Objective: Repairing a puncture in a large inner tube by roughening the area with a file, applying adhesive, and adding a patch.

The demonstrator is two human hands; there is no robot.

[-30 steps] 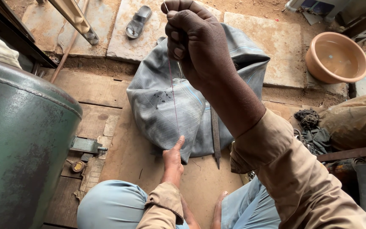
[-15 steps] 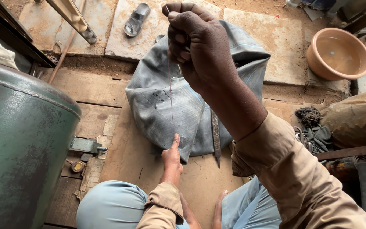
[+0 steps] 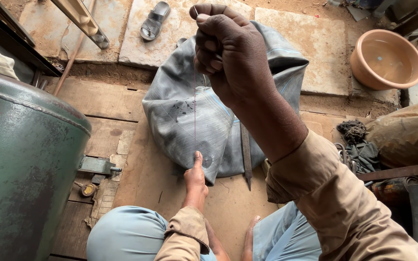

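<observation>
- Landmark: grey rubber inner tube [image 3: 189, 121], deflated and folded, lying on the wooden floor [image 3: 156, 179] in front of the seated person.
- Right hand [image 3: 233, 58]: raised high above the tube, close to the camera, grip closed into a fist, pinching the top end of a thin thread [image 3: 194, 96] between thumb and forefinger.
- Thread: runs taut, straight down from the fist to the tube's near edge.
- Left hand [image 3: 195, 181]: at the tube's near edge, forefinger extended and pressing on the rubber right where the thread meets it. Rest of that grip is curled; cannot tell whether it holds anything.
- Metal file [image 3: 246, 154]: lies on the tube's right near edge, tip pointing toward the person, untouched by either hand.
- Green metal tank [image 3: 20, 169]: left of the tube, well apart, fills the left of the view.
- Clay-coloured basin [image 3: 385, 58]: beyond the tube to the right, on the stone slabs [image 3: 315, 48].
- Grey sandal [image 3: 155, 20]: beyond the tube, on the slabs.
- Bundle of dark rags [image 3: 356, 142]: right of the tube, near the file.
- Person's knees in light blue trousers [image 3: 126, 237] sit just nearer than the tube; tan sleeves on both arms.
</observation>
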